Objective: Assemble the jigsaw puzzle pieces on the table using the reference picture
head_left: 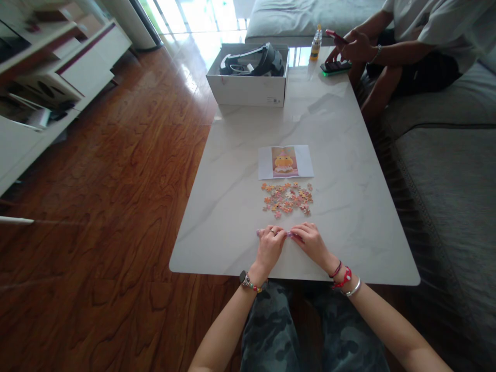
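Near the front edge of the table, my left hand (pixel 270 247) lies with bent fingers over small purplish puzzle pieces (pixel 289 234). My right hand (pixel 310 242) meets it from the right, its fingertips pinched on the same pieces. Most of what the fingers cover is hidden. Just beyond the hands, a loose pile of orange, pink and yellow puzzle pieces (pixel 287 198) is spread out. Behind the pile lies a paper sheet (pixel 305 161) with a printed picture of a yellow figure on a pink background.
The white marble-look table (pixel 341 170) carries an open box (pixel 248 91) with a headset (pixel 263 61) inside, a bottle (pixel 315 44) and a phone (pixel 335 66) at the far end. Another person (pixel 411 46) sits on the grey sofa (pixel 445 175) at right, holding a red phone (pixel 336 36).
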Demonstrator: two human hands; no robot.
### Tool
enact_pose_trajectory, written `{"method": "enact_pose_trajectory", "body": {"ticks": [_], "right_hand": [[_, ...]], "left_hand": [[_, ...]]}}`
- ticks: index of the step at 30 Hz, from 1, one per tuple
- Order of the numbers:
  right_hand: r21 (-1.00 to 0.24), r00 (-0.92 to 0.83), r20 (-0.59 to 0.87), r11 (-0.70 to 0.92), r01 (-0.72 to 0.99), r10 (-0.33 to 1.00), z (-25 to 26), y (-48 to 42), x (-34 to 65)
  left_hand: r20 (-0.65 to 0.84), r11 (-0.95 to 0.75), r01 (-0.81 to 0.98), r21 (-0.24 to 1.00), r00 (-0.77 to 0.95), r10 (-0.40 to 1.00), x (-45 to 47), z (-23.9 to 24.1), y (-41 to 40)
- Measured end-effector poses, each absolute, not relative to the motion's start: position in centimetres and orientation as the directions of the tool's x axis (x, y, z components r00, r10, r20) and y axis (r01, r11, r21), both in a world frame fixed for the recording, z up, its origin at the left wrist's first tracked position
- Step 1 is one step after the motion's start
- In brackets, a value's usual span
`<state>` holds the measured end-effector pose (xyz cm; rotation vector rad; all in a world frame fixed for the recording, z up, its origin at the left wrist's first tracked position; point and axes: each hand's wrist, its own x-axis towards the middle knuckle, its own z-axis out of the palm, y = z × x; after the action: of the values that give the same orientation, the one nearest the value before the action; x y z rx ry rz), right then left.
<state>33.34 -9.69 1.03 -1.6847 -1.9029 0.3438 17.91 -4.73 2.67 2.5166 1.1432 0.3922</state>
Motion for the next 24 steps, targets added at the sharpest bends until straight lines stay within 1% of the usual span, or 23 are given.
{"method": "enact_pose_trajectory", "body": {"ticks": [5,9,11,14,17,19,21,24], "right_hand": [[-0.562,-0.038,0.232,0.166,0.810,0.972,1.0,-9.6,33.4],[-0.572,-0.028,0.248,0.170,0.803,0.968,0.9,-9.7,33.4],[-0.558,-0.024,0.270,0.177,0.811,0.963,0.9,-9.8,33.4],[-0.502,-0.054,0.281,0.194,0.843,0.958,0.9,-10.0,33.2],[-0.429,-0.116,0.257,0.221,0.876,0.960,1.1,-10.4,33.0],[-0.410,-0.127,0.238,0.218,0.886,0.963,1.1,-10.8,32.9],[-0.435,-0.107,0.233,0.202,0.878,0.967,1.2,-11.2,33.2],[-0.507,-0.032,0.250,0.159,0.847,0.968,1.1,-11.6,34.1]], "left_hand": [[0.132,-0.631,0.662,0.404,0.640,0.757,17.8,2.5,-4.9],[0.176,-0.676,0.631,0.380,0.668,0.723,17.7,2.0,-5.2],[0.183,-0.707,0.621,0.340,0.693,0.697,17.6,1.9,-5.3],[0.159,-0.759,0.604,0.245,0.747,0.646,17.2,2.0,-5.4],[0.123,-0.809,0.566,0.159,0.801,0.585,17.0,2.3,-5.5],[0.110,-0.827,0.548,0.127,0.821,0.560,17.0,2.5,-5.6],[0.104,-0.829,0.547,0.120,0.823,0.558,17.2,2.6,-5.7],[0.106,-0.810,0.568,0.146,0.805,0.584,17.5,2.4,-6.0]]}}
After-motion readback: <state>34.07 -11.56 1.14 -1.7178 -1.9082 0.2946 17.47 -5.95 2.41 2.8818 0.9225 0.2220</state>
